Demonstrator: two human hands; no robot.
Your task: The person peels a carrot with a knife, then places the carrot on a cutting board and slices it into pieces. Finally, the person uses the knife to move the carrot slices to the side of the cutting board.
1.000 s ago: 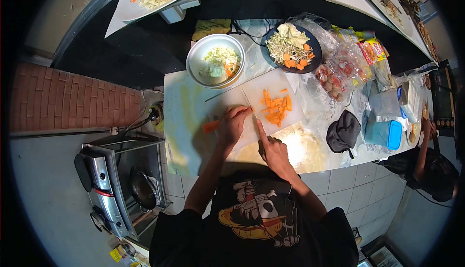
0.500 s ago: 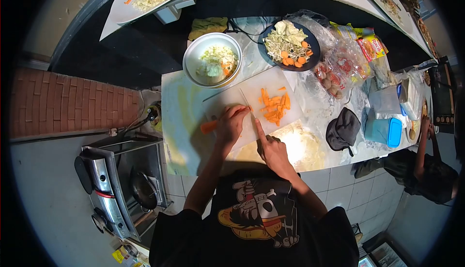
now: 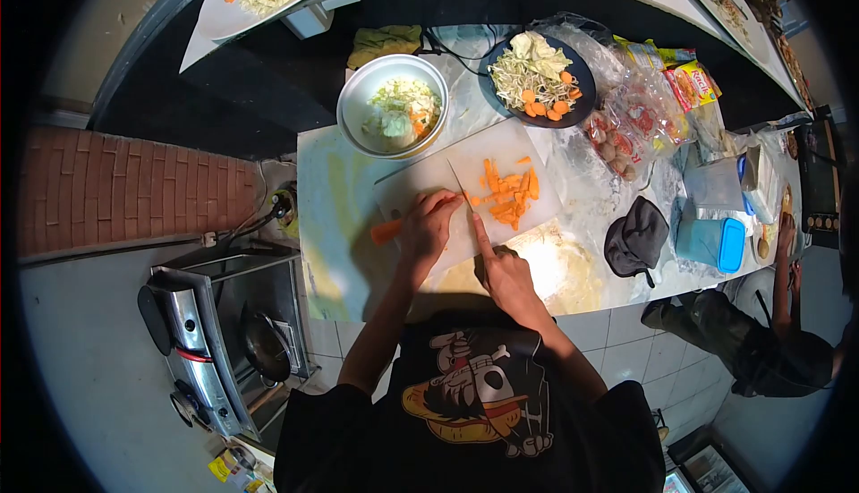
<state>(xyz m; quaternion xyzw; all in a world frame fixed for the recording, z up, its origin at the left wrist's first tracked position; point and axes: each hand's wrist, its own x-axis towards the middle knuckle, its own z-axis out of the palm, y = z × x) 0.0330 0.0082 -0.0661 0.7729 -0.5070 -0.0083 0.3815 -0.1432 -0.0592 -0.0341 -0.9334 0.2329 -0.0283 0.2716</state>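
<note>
My left hand (image 3: pixel 429 225) is closed around a carrot (image 3: pixel 386 232) on the white cutting board (image 3: pixel 429 174). The carrot's thick end sticks out to the left of the hand. My right hand (image 3: pixel 504 265) grips a knife (image 3: pixel 458 178), its index finger stretched along the back of the blade. The handle is hidden in the palm. The blade lies close beside my left fingertips, at the cut end of the carrot. Cut carrot pieces (image 3: pixel 508 196) lie in a loose pile on the board, right of the blade.
Behind the board stand a bowl (image 3: pixel 347 117) of chopped vegetables and a dark plate (image 3: pixel 583 90) with sprouts, cabbage and carrot slices. To the right are plastic bags (image 3: pixel 640 117), a black cap (image 3: pixel 637 235) and a blue-lidded container (image 3: pixel 707 242). Another person (image 3: pixel 761 341) stands at far right.
The knife has shifted slightly, and another bit of carrot now lies just right of the blade. The person at far right has moved a little.
</note>
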